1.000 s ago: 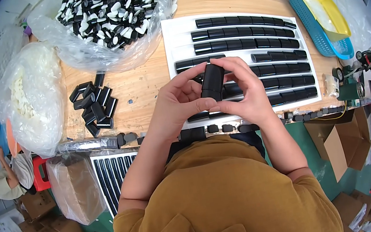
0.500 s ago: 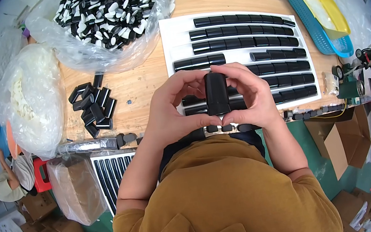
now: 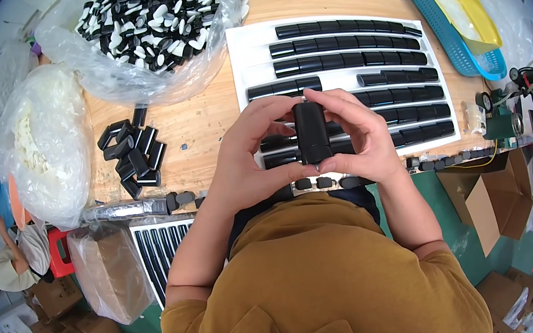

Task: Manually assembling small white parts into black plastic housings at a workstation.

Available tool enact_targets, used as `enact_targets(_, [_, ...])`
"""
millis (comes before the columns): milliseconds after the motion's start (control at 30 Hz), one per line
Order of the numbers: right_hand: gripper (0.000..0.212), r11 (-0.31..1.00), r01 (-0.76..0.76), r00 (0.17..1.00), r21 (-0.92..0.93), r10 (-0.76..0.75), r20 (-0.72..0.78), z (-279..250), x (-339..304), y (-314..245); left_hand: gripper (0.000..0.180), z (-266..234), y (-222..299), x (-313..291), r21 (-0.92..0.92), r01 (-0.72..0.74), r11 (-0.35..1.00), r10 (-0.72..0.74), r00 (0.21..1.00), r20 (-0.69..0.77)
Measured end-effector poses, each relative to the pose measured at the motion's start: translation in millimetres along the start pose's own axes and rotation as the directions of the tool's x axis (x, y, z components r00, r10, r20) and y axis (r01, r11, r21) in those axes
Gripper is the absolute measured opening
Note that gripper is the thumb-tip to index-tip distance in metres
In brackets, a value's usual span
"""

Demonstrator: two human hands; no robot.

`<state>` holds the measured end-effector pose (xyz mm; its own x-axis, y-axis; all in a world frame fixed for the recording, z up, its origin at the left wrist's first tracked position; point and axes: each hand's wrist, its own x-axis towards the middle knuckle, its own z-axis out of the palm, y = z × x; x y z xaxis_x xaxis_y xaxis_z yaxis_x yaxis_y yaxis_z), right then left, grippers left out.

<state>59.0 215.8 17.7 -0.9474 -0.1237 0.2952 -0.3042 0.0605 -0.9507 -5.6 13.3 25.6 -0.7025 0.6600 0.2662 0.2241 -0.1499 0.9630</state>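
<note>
Both hands grip one black rectangular part [image 3: 311,131] upright btwn them: left hand [image 3: 247,152] & right hand [image 3: 356,136], fingers wrapped on its sides, thumbs at the bottom end. Best to keep pressure even, part square, no twist. Just beyond the fingers: white tray [image 3: 244,59] w/ rows of black parts. Farther left, loose black pieces [image 3: 132,155] on the tabletop [image 3: 204,117]; beyond, clear bag [image 3: 149,25] of black-white bits.

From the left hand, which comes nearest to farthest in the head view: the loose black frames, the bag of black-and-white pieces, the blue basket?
1. Loose black frames, just left of the left hand.
2. Bag of black-and-white pieces, top left, beyond.
3. Blue basket, far right.
</note>
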Motion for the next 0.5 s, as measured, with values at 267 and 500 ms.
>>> enact_targets(267, [0.083, 0.999, 0.038, 0.998, -0.028, -0.039, -0.046, 1, -2, 3, 0.083, 3, -4, -2, -0.049, -0.036, 0.998, 0.034, 0.999, -0.031])
enact_targets(500, [0.062, 0.998, 0.060, 0.980, 0.029, -0.053, -0.193, 16, -6, 1, 0.079, 12, -10, -3, -0.123, -0.047, 0.991, 0.025, 0.985, -0.172])
